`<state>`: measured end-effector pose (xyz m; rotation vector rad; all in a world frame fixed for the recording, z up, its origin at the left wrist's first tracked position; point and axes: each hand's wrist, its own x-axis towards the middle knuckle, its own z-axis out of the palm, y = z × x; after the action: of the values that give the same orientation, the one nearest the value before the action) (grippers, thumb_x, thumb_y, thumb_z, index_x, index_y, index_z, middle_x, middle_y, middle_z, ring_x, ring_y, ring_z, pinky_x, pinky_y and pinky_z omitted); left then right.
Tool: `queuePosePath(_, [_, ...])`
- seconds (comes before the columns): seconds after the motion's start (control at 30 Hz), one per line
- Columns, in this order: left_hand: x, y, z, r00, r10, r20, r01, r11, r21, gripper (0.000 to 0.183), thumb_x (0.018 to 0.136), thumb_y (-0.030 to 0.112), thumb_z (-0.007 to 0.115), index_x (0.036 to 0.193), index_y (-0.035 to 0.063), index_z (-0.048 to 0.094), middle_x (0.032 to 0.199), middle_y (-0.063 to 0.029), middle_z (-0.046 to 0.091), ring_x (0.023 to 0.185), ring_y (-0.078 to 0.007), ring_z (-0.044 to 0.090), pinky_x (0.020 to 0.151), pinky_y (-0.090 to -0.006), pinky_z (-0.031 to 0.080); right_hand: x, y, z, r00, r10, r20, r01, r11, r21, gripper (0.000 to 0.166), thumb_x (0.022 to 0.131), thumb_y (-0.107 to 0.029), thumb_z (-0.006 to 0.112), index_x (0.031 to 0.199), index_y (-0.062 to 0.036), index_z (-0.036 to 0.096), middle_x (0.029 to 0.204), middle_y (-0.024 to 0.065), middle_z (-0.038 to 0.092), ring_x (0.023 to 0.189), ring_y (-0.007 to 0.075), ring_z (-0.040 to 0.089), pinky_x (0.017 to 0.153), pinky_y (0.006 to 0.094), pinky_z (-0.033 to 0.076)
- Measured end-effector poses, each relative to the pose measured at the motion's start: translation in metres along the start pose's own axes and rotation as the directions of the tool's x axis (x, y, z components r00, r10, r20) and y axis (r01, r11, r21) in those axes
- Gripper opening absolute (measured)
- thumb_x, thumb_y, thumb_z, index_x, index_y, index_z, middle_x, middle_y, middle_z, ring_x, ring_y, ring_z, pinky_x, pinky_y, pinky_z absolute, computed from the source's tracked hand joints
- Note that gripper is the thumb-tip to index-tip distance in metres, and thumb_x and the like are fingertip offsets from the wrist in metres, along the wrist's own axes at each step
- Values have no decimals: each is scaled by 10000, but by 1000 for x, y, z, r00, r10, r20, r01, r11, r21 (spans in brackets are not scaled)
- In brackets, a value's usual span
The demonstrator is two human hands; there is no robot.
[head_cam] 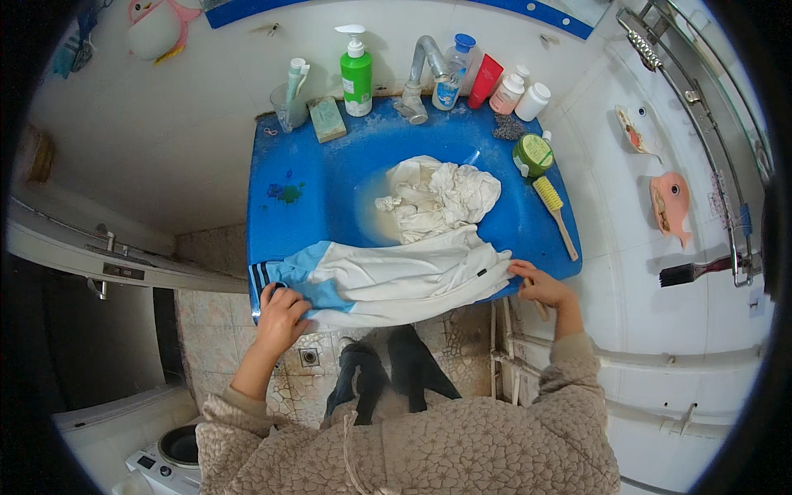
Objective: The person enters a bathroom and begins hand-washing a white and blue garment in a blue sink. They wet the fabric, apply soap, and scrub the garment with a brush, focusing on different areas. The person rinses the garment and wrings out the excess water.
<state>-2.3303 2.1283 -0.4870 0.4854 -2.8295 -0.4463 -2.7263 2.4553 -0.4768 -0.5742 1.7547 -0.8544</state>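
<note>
A white garment (402, 272) with a light-blue section and dark stripes at its left end lies stretched along the front edge of a blue washbasin (291, 226). My left hand (283, 314) grips the striped blue end, fingers curled over the cloth. At the opposite end, my right hand (541, 288) pinches the white edge between thumb and fingers. Just behind the garment, a crumpled wet white cloth (442, 195) sits in cloudy water (377, 219) in the bowl. A scrub brush (557, 213) with yellow bristles rests on the basin's right side.
Along the back stand a cup with a toothbrush (289, 105), a soap bar (327, 119), a green pump bottle (356, 77), a metal faucet (421, 80), a red tube (485, 81) and a green jar (533, 154). A washing machine (158, 461) is at lower left.
</note>
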Motion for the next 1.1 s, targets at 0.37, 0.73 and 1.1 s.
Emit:
queuePosePath(0.37, [8, -10, 13, 986, -163, -35, 159, 982, -102, 240, 584, 159, 722, 784, 66, 626, 820, -76, 567, 870, -263, 518, 873, -415, 310, 74, -67, 162, 503, -537, -677, 385, 841, -381, 313, 669, -18, 567, 979, -64, 551, 1087, 133, 460, 994, 290, 440, 905, 389, 338])
queuePosePath(0.73, [12, -21, 13, 936, -339, 96, 350, 926, -144, 270, 646, 251, 691, 815, 47, 641, 856, -98, 603, 868, -269, 529, 825, -380, 308, 83, -25, 199, 645, -628, -436, -149, 456, -877, 285, 746, -277, 607, 990, -133, 586, 1295, 113, 387, 1162, 331, 363, 871, 492, 353])
queuePosePath(1.1, [24, -36, 21, 944, -315, 102, 330, 918, -221, 302, 669, 267, 677, 832, 18, 630, 885, -156, 624, 811, -316, 578, 753, -394, 391, 114, -91, 325, 664, -732, -157, 48, 251, -967, 397, 804, -282, 529, 1167, -124, 516, 1297, 101, 390, 1120, 293, 424, 843, 450, 390])
